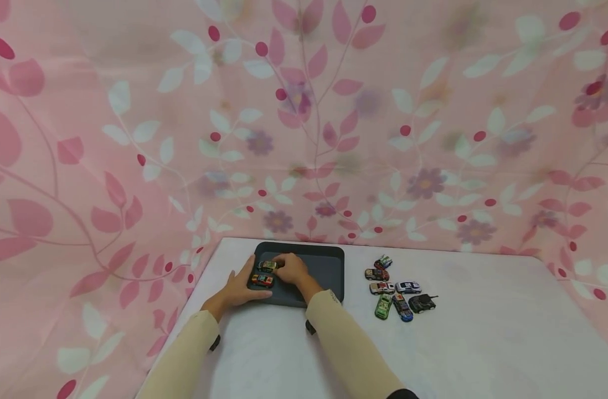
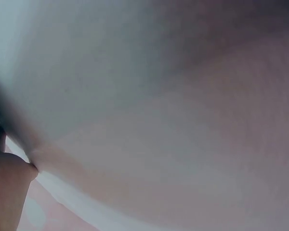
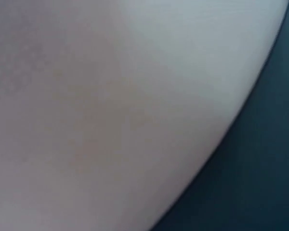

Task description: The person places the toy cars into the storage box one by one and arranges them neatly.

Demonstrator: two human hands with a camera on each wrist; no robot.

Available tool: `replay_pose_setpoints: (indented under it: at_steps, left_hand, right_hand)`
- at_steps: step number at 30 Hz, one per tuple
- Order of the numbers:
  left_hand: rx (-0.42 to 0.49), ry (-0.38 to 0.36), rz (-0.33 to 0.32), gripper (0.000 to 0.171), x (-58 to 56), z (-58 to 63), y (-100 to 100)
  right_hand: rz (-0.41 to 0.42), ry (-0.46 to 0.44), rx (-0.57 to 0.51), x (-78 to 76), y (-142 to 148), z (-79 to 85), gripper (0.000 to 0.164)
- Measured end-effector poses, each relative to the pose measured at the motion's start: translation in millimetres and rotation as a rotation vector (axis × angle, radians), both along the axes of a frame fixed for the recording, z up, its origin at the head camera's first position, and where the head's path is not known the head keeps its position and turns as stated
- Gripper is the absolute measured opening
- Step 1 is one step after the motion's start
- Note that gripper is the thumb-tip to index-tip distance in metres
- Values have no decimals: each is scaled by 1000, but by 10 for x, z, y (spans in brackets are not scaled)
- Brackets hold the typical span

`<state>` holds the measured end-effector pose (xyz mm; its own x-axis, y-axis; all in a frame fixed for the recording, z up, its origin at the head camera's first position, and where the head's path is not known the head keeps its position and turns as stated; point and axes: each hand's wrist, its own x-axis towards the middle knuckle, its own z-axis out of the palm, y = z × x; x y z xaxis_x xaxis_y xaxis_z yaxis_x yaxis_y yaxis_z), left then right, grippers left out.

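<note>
A dark grey tray (image 1: pixel 329 277) lies at the back left of the white table. Two toy cars are side by side in its left part: a dark green patterned toy car (image 1: pixel 267 266) and, nearer, a red and orange toy car (image 1: pixel 262 280). With its fingertips my right hand (image 1: pixel 291 269) pinches the right end of the dark green car. My left hand (image 1: pixel 239 289) rests at the tray's near left corner, fingers straight along the left side and thumb along the front rim. Both wrist views are mostly blocked by blurred, pale surfaces.
Right of the tray, several toy cars lie in a loose group, among them a green car (image 1: pixel 383 306), a white and blue car (image 1: pixel 408 287) and a blue car (image 1: pixel 402 307). A black toy tank (image 1: pixel 422 303) is at their right. Pink floral cloth (image 1: pixel 324 138) hangs behind the table.
</note>
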<state>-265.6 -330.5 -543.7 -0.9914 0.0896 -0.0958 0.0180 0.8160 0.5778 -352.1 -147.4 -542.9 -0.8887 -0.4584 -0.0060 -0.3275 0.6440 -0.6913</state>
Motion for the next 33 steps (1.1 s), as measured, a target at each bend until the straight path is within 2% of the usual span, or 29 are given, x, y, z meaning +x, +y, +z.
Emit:
replay_pose_setpoints:
  at_steps: [7,13,19,25,30,33]
  left_hand:
    - [22,-19,-5,125,13,-16,68]
    - [11,-18,7,126,3,11,47]
    - [-3,-25,-1,126,-37,26,26]
    - [-1,-16,-11,127,-86,54,57]
    - [-9,-16,-5,126,-64,53,33]
    - [-26,-45,-1,127,-37,47,1]
  right_hand:
    - [-13,-5,25,-7,22,-18,30]
    - [-9,-10,9,-21,20,0,40]
    - [-17,-30,-80,-29,54,-2,46]
    - [-52,-48,-169,-25,193,82,56]
    - [-38,52,-123,6,237,157,74]
    - [6,167,-25,27,260,205,83]
